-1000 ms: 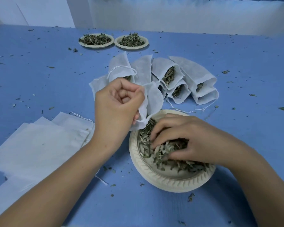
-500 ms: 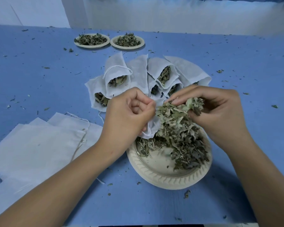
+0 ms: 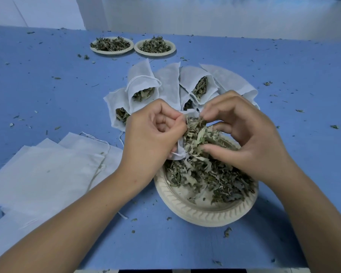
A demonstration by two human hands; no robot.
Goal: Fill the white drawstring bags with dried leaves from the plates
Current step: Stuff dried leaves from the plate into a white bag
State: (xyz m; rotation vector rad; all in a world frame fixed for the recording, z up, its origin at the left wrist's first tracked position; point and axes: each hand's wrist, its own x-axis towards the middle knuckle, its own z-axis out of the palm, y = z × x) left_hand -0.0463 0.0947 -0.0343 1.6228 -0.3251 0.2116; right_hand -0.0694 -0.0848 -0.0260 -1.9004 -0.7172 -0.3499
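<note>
Mid-frame, the left hand [image 3: 154, 134] grips the white bag [image 3: 179, 154] by its mouth while the right hand [image 3: 248, 138] pinches dried leaves [image 3: 198, 134] into it above the plate [image 3: 205, 217]; I'd hold that mouth wider, so less spills.

Open tabletop [image 3: 303, 154] lies right of the near plate [image 3: 205, 217]; filled bags [image 3: 144, 83] crowd behind, flat bags [image 3: 47, 174] left.

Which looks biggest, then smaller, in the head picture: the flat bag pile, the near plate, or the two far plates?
1. flat bag pile
2. near plate
3. left far plate and right far plate: they look alike. Being far away shrinks them, so their real size is unsure.
</note>
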